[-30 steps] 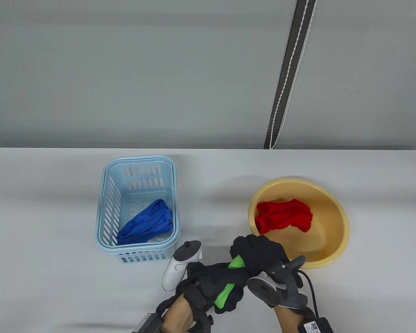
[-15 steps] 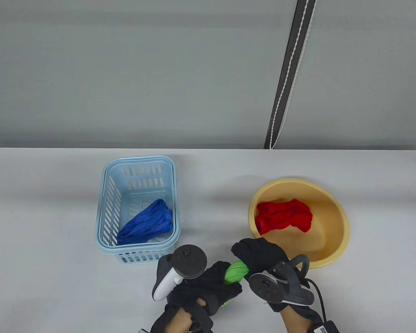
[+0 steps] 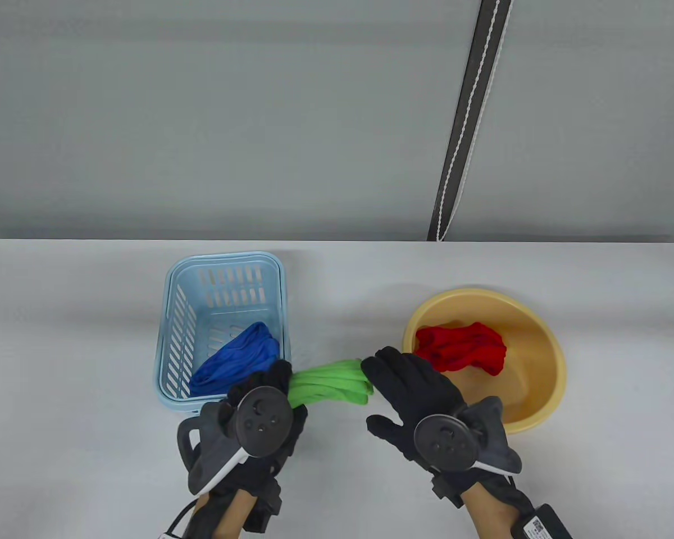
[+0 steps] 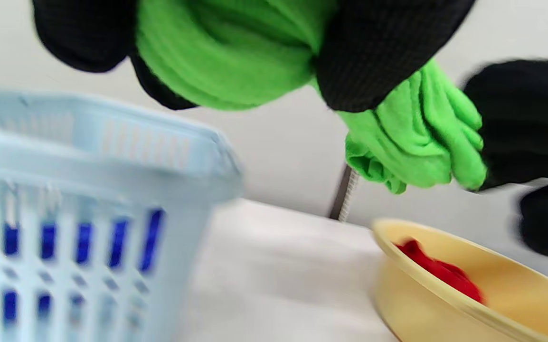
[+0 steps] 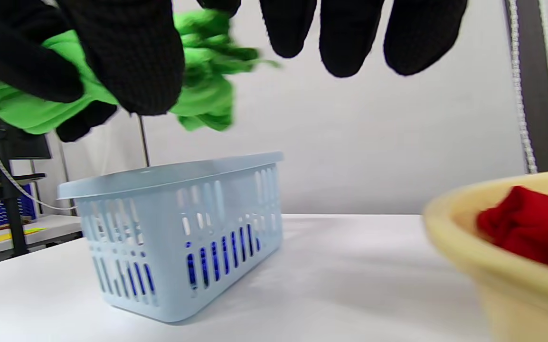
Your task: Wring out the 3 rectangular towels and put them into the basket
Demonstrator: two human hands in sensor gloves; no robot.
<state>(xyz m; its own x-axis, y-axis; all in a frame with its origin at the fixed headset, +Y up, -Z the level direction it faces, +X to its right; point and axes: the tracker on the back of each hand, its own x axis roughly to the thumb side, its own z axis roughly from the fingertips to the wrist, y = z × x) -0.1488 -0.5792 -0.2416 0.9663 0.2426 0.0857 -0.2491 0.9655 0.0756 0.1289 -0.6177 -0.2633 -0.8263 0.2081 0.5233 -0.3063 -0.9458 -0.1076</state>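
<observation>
A twisted green towel [image 3: 331, 384] hangs in the air between the basket and the basin. My left hand [image 3: 278, 375] grips its left end, just off the near right corner of the light blue basket [image 3: 224, 261]; in the left wrist view my fingers [image 4: 373, 52] wrap round the green towel [image 4: 226, 52]. My right hand [image 3: 404, 376] is open with its fingers straight, their tips beside the towel's right end. A blue towel [image 3: 236, 362] lies in the basket. A red towel [image 3: 460, 348] lies in the yellow basin [image 3: 545, 348].
The basket stands left of centre and the basin to the right, with bare white table [image 3: 342, 303] between them. A dark strap with a white cord [image 3: 460, 140] hangs down the grey wall behind the table.
Both hands were clenched close together on the towel near the front edge. Now they have moved apart and away from me, the left toward the basket, the towel is stretched out, and the right hand has opened.
</observation>
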